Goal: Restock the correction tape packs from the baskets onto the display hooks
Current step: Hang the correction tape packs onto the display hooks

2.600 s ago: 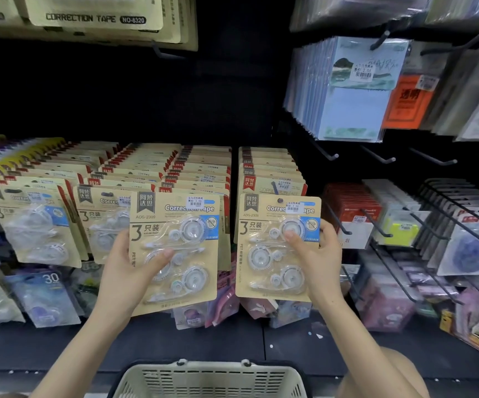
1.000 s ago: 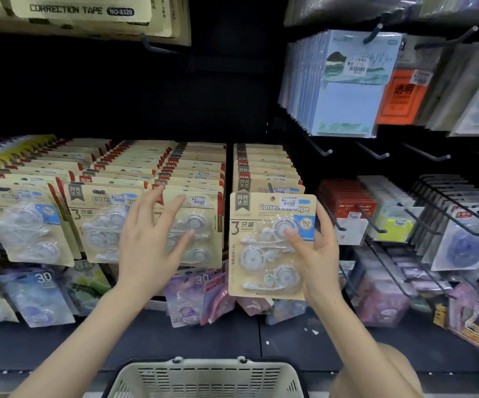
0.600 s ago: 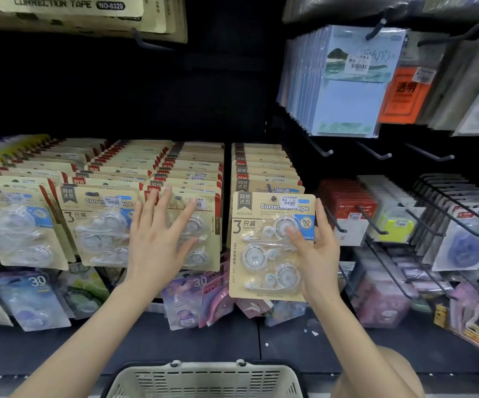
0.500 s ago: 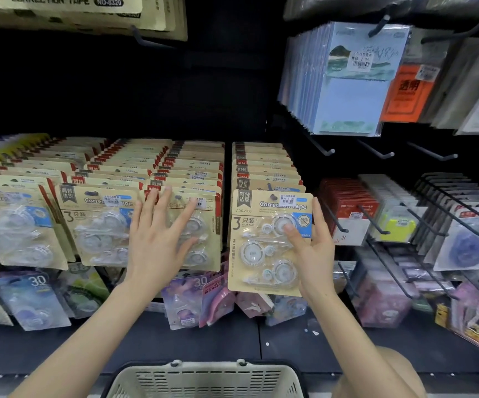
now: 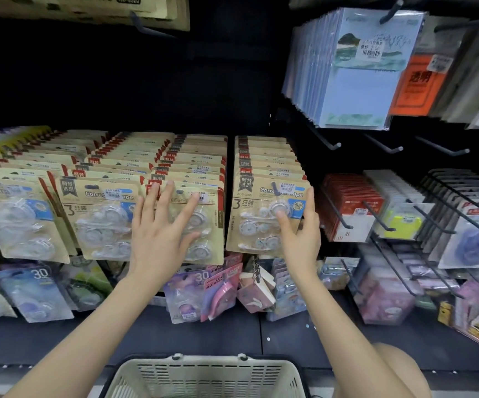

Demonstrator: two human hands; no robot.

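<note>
The rack of correction tape packs (image 5: 134, 168) fills the middle of the view. The cards hang in tight rows running back into the dark shelf, each row on its own peg, so only the front card faces the aisle. To the right hang blue notepads (image 5: 356, 81), with several bare pegs (image 5: 330, 143) under them. At the bottom edge, directly below the arms, sits the pale slotted basket (image 5: 203, 374) (its inside is hidden from this angle, so what stock is left in it cannot be told). Set there, it is within reach of either hand.

The pack being hung (image 5: 257, 225) is at the front of the rightmost row and hangs square. The dark hook tip (image 5: 274, 187) pokes out through its hang hole, so I judge it threaded on and needing only a push back. The right hand (image 5: 300, 234) pinches it, thumb on the clear blister and fingers round the card's right edge, a grip that lets the card be steered level. The left hand (image 5: 160, 234) lies flat on the neighbouring row's front pack (image 5: 212, 251), fingers straight and spread wide, holding nothing. It is probably steadying that row so its cards do not swing into the one alongside.
</note>
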